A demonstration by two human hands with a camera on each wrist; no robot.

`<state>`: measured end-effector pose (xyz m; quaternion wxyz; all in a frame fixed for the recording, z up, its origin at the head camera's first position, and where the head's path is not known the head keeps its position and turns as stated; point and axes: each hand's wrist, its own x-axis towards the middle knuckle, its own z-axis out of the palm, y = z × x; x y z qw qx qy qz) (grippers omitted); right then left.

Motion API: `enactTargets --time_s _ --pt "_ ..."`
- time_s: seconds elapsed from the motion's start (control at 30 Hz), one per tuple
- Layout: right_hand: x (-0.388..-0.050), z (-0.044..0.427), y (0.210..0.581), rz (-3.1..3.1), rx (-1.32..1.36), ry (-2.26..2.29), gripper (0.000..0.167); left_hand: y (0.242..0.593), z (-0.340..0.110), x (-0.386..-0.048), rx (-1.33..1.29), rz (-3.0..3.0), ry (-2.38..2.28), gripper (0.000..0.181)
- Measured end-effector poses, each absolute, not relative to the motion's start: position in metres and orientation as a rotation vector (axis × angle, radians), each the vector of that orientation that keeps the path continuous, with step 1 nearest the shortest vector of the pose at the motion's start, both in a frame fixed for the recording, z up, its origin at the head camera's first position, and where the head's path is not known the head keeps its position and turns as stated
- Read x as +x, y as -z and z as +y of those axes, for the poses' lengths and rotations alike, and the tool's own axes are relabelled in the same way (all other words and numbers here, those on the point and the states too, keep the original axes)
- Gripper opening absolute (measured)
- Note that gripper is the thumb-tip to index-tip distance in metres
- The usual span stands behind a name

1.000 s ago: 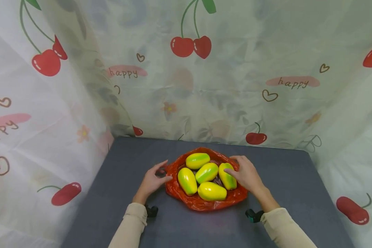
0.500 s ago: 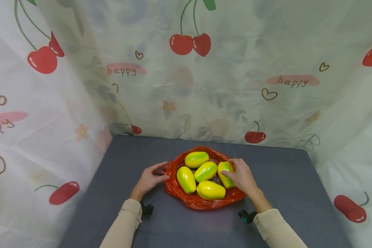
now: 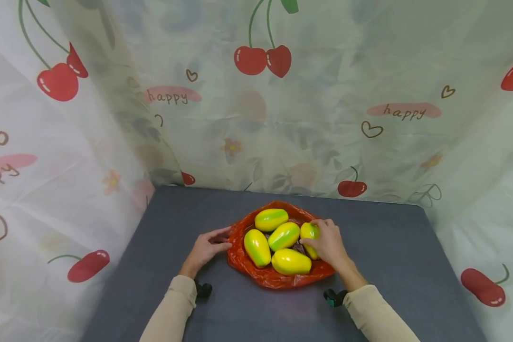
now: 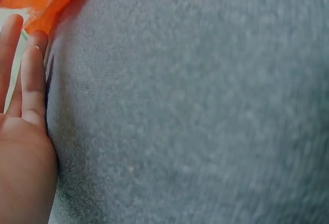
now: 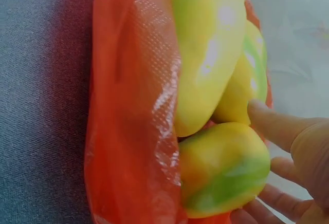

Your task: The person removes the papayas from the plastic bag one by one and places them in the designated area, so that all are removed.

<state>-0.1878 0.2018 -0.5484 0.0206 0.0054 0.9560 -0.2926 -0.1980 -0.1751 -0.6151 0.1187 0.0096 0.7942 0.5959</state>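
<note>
1. Sitting together in a crumpled red plastic bag [image 3: 278,282], five oval fruits [image 3: 284,237] have glossy yellow skins, several streaked with green; the bag lies open-mouthed on the dark grey table [image 3: 380,237].
2. Printed cherries and hearts decorate the pale backdrop [image 3: 308,95], where "happy" reads twice at the back and partly at the left.
3. The left hand [image 3: 203,249], fingers extended, is at the bag's left edge; contact is unclear.
4. The right hand [image 3: 328,243] curves thumb and fingers around the rightmost fruit [image 3: 308,232]; how firmly, I cannot tell.

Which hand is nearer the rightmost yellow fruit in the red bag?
Right. The right hand straddles that fruit; the left hand is across the red bag, at its opposite edge.
</note>
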Motion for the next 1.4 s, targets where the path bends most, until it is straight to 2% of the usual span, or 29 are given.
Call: enactTargets --time_s 0.37,0.7,1.03,1.4 --pt "-0.189 0.200 0.555 2.991 0.009 0.884 0.060 0.618 -0.178 -0.200 -0.049 2.290 -1.696 0.044" --pt "-0.188 0.204 0.547 2.985 -0.016 0.895 0.060 0.620 -0.181 -0.195 -0.062 2.259 -1.699 0.041" --pt "-0.188 0.222 0.535 2.928 -0.027 1.064 0.065 0.618 -0.181 -0.204 -0.029 2.287 -1.651 0.043" --pt "-0.183 0.238 0.532 2.939 -0.057 1.119 0.065 0.619 -0.182 -0.205 -0.016 2.334 -1.655 0.032"
